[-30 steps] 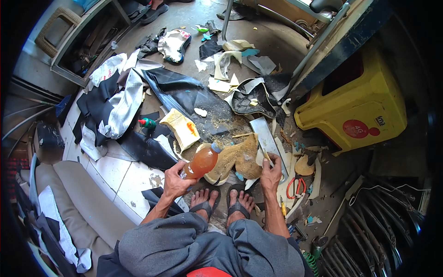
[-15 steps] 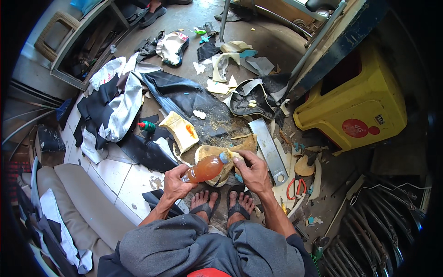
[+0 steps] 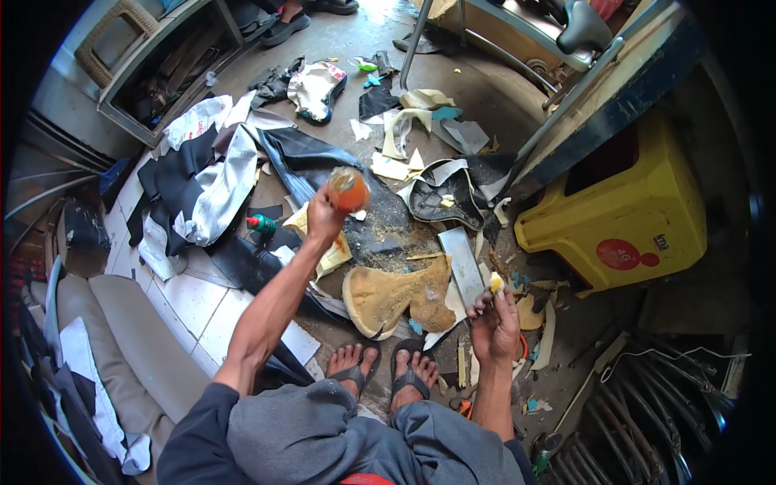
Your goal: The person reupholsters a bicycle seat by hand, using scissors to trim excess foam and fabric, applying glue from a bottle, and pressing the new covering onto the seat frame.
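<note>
My left hand [image 3: 321,220] is stretched forward, closed around a plastic bottle [image 3: 348,192] of orange-brown liquid. The bottle is held above the dark sheet material and points end-on toward me. Off to the right, my right hand [image 3: 495,325] is raised, its fingertips pinching a small yellow foam scrap [image 3: 495,281]. Between the hands, on the floor before my feet, lies a tan seat-shaped foam pad [image 3: 376,295]. Beneath my left wrist is a yellow foam block [image 3: 333,257], partly hidden by the forearm. A flat metal bar [image 3: 461,257] rests beside the pad, near my right hand.
A yellow plastic stool [image 3: 622,218] lies at the right. Black sheet material [image 3: 311,158] and a black seat shell [image 3: 443,194] are spread ahead among foam scraps. A green bottle with a red tip [image 3: 260,223] stands left. Beige cushions [image 3: 133,323] flank me; metal frames [image 3: 638,420] fill the lower right.
My left hand has carried the bottle forward and up, away from my right hand. My right hand has moved right and turned, still pinching the foam scrap. The foam pad is now uncovered.
</note>
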Available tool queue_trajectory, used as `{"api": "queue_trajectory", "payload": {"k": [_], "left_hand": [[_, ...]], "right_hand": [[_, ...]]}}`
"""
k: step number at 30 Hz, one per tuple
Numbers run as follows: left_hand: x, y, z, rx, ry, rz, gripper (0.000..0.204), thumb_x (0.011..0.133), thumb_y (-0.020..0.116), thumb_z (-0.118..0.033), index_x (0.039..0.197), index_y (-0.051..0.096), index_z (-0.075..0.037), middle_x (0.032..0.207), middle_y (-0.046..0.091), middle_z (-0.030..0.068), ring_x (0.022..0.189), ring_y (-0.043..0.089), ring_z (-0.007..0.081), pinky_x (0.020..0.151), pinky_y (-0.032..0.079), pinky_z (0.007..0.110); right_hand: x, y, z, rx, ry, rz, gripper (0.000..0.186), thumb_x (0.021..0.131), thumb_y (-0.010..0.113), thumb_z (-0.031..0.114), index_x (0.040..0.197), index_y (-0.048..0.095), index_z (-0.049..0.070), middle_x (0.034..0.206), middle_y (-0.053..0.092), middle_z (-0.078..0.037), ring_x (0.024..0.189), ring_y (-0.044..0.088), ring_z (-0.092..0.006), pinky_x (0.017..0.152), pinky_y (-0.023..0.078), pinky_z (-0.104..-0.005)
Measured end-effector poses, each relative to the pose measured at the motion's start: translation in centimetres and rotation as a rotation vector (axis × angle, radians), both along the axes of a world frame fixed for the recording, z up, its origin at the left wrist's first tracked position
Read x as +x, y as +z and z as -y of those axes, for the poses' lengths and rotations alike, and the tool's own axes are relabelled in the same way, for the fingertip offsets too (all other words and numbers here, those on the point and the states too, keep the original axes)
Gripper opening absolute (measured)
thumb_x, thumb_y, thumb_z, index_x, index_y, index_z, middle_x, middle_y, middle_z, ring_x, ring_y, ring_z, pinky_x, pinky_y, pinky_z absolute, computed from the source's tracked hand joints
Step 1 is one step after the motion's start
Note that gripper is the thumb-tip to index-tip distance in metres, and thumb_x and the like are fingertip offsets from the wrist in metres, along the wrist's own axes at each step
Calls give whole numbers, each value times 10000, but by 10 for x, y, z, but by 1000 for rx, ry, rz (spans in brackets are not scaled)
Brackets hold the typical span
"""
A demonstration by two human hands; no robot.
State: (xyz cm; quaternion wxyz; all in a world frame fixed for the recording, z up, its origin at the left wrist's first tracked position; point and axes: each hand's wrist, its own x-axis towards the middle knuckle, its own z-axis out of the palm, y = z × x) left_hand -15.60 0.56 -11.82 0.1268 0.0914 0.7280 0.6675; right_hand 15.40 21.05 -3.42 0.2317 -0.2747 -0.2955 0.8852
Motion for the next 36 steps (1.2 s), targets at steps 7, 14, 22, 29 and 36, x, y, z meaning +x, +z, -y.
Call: {"api": "queue_trajectory", "payload": {"k": [7,14,22,29,36], "left_hand": [[-59,-79,-12,67,11,-75,447,793,821,-34,1200,648,-96,1082,724,17,989,668,125,882,535,288],[-29,-69,0,-279,277,-192,562,813,813,-178,1283,549,-17,1207,646,158,1108,638,251,933,513,362],[107,23,-65,-261,-453,-500,496,839,723,-126,1312,581,-78,1318,548,181,1197,562,336,1016,474,431],[84,-5,-125,-497,-1169,-665,325,817,690,-94,1142,692,-85,1190,633,178,1061,642,378,903,531,437],[89,-4,-124,-295,-739,-125,157,959,615,-129,1054,672,-18,896,693,115,862,688,274,770,559,381]], "right_hand": [[26,-6,-6,-9,-80,22,193,1013,604,166,1186,607,79,928,645,-31,830,579,-152,721,477,-353],[23,-32,-11,91,-34,181,199,1010,624,178,1182,630,79,1022,658,-23,929,597,-137,813,500,-341],[23,-122,-10,457,110,485,314,1060,546,212,1303,547,14,1164,655,-67,997,650,-137,891,503,-283],[2,-124,22,818,67,793,315,1085,453,278,1300,506,53,1043,680,-179,911,705,-262,804,522,-390],[7,-115,23,953,-60,929,313,1081,466,273,1289,513,44,980,670,-208,855,662,-297,778,509,-409]]}}
